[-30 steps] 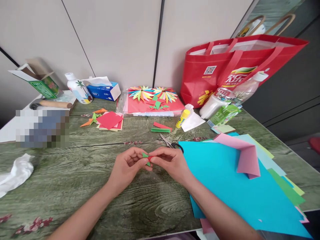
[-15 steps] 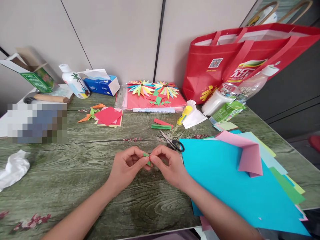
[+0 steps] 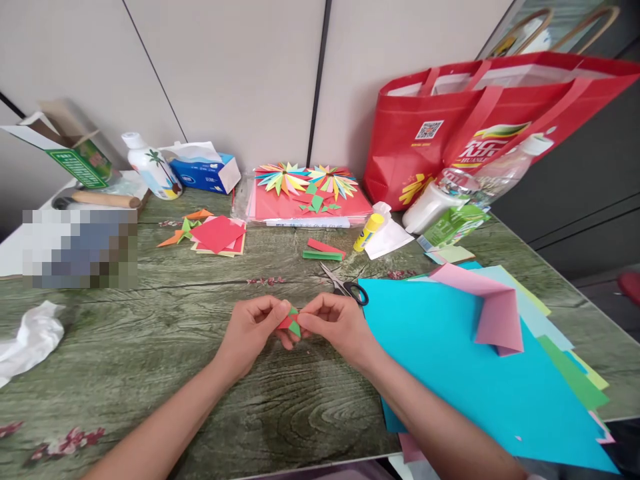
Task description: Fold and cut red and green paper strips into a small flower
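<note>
Between my two hands is a small red and green folded paper piece (image 3: 294,327). My left hand (image 3: 254,333) pinches its red side between thumb and fingers. On the other side, my right hand (image 3: 337,327) has its thumb and fingertips closed on the green edge. Just beyond my right hand lie scissors (image 3: 345,285) with black handles. Farther back are a green paper strip (image 3: 323,255) and a red paper strip (image 3: 325,247). A yellow glue stick (image 3: 369,232) stands behind the scissors.
Blue paper sheets (image 3: 440,353) cover the right side, with folded pink paper (image 3: 500,310) on top. Red paper squares (image 3: 219,233) lie at left centre. Multicoloured paper fans (image 3: 284,179) rest at the back. A red bag (image 3: 405,140), tissue box (image 3: 203,173) and crumpled tissue (image 3: 33,340) surround the workspace.
The paper piece has turned in my fingers, so its red part now shows beside the green. My left thumb has shifted up, and my right fingers have moved slightly.
</note>
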Available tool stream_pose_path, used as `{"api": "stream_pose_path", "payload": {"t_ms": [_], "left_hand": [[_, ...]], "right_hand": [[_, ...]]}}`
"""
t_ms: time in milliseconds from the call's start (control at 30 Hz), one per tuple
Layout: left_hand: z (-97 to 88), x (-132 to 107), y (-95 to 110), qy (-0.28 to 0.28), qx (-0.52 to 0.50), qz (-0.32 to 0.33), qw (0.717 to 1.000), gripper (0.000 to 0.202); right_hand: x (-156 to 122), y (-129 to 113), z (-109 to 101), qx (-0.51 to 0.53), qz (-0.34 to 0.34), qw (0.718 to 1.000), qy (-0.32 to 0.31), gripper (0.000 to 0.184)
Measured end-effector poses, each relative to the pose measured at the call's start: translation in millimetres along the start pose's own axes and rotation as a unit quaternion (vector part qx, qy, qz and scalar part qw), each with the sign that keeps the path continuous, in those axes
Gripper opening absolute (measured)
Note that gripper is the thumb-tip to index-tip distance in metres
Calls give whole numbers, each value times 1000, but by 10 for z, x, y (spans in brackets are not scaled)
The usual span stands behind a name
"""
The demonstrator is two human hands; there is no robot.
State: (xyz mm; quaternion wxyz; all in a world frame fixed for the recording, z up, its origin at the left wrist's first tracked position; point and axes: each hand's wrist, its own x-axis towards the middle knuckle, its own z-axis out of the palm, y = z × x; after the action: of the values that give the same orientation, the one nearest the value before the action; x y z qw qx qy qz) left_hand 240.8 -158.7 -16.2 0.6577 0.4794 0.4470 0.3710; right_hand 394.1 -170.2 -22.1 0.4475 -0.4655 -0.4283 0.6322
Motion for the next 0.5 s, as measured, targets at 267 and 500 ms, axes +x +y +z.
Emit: {"api": "stream_pose_path", "payload": {"t_ms": [267,500], "left_hand": [[30,0,42,6,62,11,998,11],[11,-45,73,147,190,176,955,13]], "right_hand": [[42,110,9,14,-5,1000,7,19],[69,160,17,-32,-24,999,22,17]]}}
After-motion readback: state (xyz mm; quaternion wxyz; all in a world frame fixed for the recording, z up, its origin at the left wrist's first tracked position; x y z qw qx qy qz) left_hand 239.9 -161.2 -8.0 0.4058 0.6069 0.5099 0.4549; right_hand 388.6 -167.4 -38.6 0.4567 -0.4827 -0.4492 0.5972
